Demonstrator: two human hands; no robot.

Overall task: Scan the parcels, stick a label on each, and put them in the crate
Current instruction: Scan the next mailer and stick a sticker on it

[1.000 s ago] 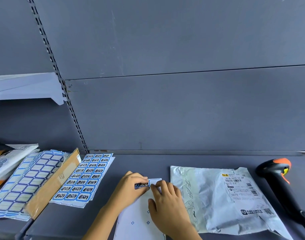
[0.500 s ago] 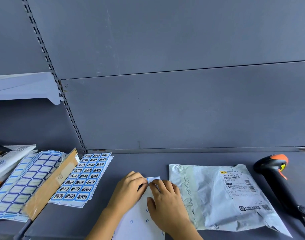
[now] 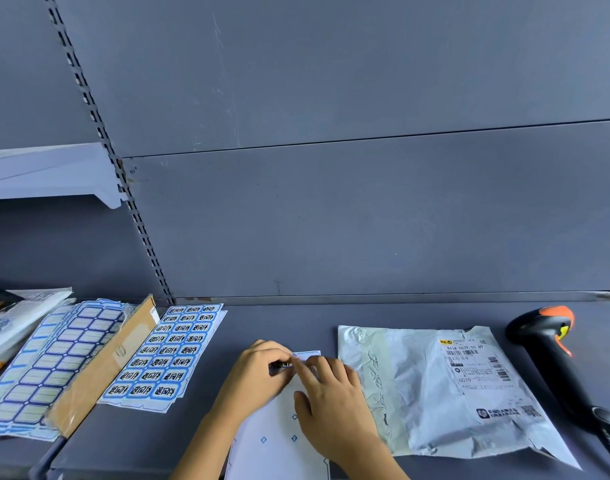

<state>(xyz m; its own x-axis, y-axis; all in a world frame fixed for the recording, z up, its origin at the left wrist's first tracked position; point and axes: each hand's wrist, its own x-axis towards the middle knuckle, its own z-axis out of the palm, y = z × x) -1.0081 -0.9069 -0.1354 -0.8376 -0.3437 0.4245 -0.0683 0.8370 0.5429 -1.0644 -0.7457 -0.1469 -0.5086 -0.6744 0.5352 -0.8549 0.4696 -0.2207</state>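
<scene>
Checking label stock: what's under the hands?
A nearly bare sheet lies under both. The left hand pinches one label at its top end, with the right hand touching beside it. The hands cover the sheet's upper part, so other labels there cannot be seen.
</scene>
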